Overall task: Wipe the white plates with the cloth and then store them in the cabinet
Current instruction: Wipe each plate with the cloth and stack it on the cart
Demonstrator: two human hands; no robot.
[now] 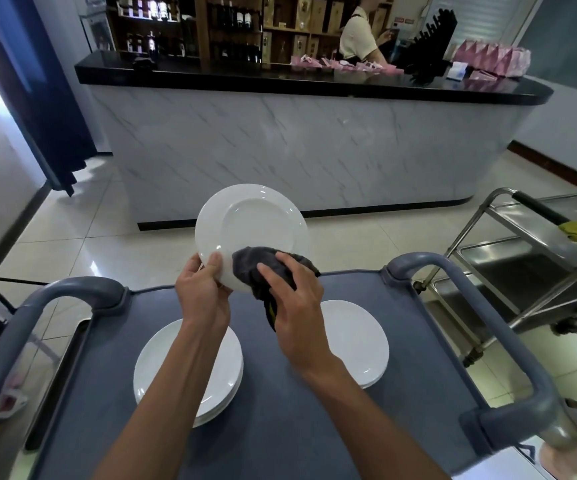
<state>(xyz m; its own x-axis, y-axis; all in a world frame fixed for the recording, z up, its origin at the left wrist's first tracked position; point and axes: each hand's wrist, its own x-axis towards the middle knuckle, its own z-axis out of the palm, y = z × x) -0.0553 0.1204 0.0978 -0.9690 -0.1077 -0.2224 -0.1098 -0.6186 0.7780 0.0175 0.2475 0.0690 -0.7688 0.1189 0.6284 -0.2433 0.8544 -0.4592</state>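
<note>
White and glossy, the raised plate (250, 233) is pinched at its lower rim by the left hand (204, 292) above the cart (418, 341) while the right hand (297, 306) grips the grey cloth (263, 268) against it; hard rubbing could slip it loose.

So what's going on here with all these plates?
A person is wiping dishes at a grey cart. The left hand holds a white plate up by its lower rim, tilted toward the camera, while the right hand presses a dark grey cloth against the plate's lower edge. Two stacks wait on the cart top: the left stack and the right stack. No cabinet for storing them can be made out here.
</note>
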